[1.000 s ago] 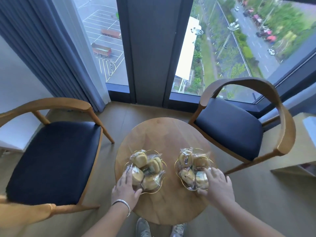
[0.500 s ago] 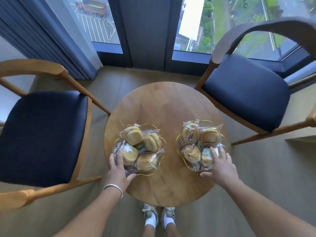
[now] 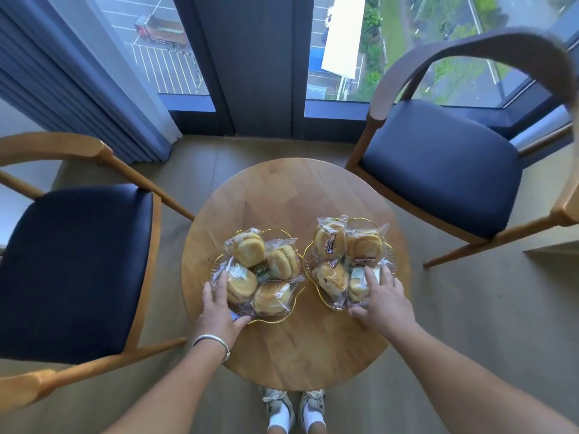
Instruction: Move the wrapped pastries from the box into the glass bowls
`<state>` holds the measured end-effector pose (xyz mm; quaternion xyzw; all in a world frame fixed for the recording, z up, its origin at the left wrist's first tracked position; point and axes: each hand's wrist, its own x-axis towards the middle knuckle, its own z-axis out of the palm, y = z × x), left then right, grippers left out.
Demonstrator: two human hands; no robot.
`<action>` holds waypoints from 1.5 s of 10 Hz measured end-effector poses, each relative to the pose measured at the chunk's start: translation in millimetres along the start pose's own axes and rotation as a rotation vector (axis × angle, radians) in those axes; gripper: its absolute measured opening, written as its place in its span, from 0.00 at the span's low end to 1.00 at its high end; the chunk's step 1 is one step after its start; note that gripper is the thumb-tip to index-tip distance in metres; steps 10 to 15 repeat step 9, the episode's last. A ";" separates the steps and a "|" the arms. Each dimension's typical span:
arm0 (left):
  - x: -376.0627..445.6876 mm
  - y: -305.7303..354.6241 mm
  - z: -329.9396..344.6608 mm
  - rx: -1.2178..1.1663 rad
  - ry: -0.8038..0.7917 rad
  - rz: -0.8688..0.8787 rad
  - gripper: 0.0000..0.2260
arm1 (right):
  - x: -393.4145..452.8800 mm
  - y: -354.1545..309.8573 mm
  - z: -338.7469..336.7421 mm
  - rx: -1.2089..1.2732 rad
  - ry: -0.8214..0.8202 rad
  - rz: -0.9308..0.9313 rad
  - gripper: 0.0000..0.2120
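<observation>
Left bowl, right bowl: four wrapped pastries each; left hand, right hand grip released, resting.

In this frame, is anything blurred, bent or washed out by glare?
Head view: wide-angle bending curves the window frame and chairs at the edges; the right chair's backrest is smeared by motion blur; daylight is soft, no harsh glare; the pastries and both bowls stay reasonably sharp.

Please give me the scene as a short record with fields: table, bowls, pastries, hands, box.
table: round wooden table
left bowl: gold-rimmed glass bowl, four wrapped pastries
right bowl: gold-rimmed glass bowl, four wrapped pastries
left hand: on left bowl's near edge
right hand: fingers on nearest pastry in right bowl
box: not in view
</observation>
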<state>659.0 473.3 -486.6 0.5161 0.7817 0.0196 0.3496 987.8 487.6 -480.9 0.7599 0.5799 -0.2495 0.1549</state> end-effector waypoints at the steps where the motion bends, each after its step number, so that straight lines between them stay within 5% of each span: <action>1: 1.2 2.4 3.2 -0.115 0.029 -0.031 0.49 | -2.9 4.0 0.6 0.023 0.005 0.013 0.49; 5: 8.3 -7.8 7.2 -0.216 0.166 -0.078 0.47 | -2.1 8.1 9.9 0.010 0.054 0.021 0.46; 8: -1.2 -3.7 -17.1 -0.164 0.081 -0.139 0.51 | -15.8 3.9 -14.5 -0.053 0.094 0.037 0.54; 9: -24.7 7.5 -42.1 -0.120 0.156 -0.025 0.51 | -36.7 -1.5 -28.5 -0.058 0.159 -0.024 0.54; 15: -24.7 7.5 -42.1 -0.120 0.156 -0.025 0.51 | -36.7 -1.5 -28.5 -0.058 0.159 -0.024 0.54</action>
